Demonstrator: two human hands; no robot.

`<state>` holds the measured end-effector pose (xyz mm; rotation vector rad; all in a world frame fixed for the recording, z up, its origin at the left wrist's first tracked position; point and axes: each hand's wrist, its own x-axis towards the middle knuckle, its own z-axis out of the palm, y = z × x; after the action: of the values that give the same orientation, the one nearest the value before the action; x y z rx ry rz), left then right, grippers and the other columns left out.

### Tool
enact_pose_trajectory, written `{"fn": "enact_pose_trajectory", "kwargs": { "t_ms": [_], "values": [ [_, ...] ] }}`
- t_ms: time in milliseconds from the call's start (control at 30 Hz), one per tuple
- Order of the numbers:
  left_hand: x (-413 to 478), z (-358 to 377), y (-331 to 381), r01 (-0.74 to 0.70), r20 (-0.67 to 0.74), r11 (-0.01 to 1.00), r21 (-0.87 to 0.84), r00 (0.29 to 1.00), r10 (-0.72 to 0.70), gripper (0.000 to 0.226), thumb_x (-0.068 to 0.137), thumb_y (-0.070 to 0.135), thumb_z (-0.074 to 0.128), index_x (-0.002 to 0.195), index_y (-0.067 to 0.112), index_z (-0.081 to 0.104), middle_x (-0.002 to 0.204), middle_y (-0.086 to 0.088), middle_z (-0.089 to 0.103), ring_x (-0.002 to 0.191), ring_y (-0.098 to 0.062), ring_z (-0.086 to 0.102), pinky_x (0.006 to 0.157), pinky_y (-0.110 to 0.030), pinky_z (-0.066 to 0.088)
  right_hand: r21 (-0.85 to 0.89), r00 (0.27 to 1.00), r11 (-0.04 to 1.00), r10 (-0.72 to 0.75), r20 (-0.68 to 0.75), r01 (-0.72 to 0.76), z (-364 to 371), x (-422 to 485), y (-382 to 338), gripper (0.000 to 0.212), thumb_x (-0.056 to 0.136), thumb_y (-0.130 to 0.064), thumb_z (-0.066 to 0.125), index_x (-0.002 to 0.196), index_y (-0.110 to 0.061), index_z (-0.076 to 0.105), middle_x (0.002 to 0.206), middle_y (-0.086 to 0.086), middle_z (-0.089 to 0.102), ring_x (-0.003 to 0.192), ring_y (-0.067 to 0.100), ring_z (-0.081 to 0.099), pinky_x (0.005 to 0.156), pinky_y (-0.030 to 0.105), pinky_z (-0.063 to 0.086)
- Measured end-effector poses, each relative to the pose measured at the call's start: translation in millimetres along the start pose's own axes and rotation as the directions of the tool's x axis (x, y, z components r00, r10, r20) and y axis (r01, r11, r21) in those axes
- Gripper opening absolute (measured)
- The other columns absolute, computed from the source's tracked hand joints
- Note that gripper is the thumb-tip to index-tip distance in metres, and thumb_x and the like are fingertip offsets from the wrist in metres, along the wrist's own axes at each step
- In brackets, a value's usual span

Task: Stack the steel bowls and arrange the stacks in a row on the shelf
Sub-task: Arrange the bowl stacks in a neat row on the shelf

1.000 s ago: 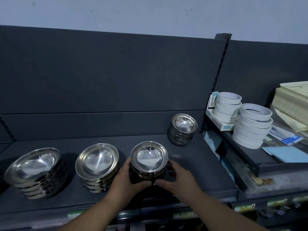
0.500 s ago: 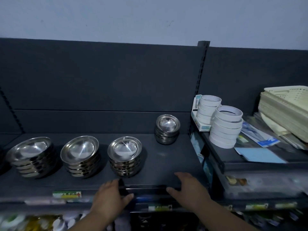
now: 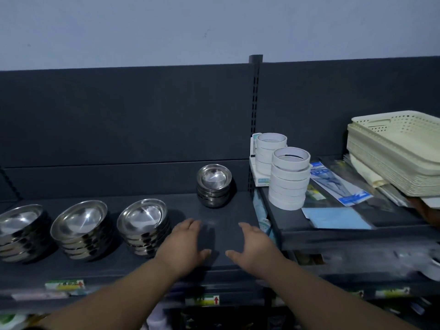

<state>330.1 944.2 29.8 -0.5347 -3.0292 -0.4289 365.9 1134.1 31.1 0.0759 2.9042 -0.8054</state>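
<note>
Dark shelf [image 3: 221, 210] under a pale wall, both hands empty above its front edge.
Left hand [image 3: 184, 246] and right hand [image 3: 254, 246] hang palms down, fingers relaxed, gripping nothing. Just left of the left hand stands the nearest bowl stack [image 3: 142, 225], then the middle bowl stack [image 3: 81, 229] and the outermost bowl stack [image 3: 21, 232]; the small bowl stack [image 3: 214, 185] sits beyond the fingertips.

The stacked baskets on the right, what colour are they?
The baskets are cream, a pale yellowish white, seen best in the head view.
</note>
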Motion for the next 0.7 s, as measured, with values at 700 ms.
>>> {"fn": "enact_pose_trajectory", "kwargs": {
  "t_ms": [700],
  "values": [
    [239.9, -38.4, -100.0, -0.117, 0.424, 0.974, -0.193, 0.886, 0.19, 0.11, 0.067, 0.041, 0.082, 0.149, 0.025, 0.011, 0.136, 0.003, 0.053, 0.119, -0.012, 0.052, 0.099, -0.02, 0.041, 0.365, 0.958, 0.903, 0.276, -0.085, -0.227, -21.9, 181.0, -28.9, 0.111, 0.069, -0.03, 0.085, 0.151, -0.015, 0.012, 0.143, 0.002, 0.05, 0.131, 0.02, 0.047, 0.094, 0.019, 0.037]
  ]
}}
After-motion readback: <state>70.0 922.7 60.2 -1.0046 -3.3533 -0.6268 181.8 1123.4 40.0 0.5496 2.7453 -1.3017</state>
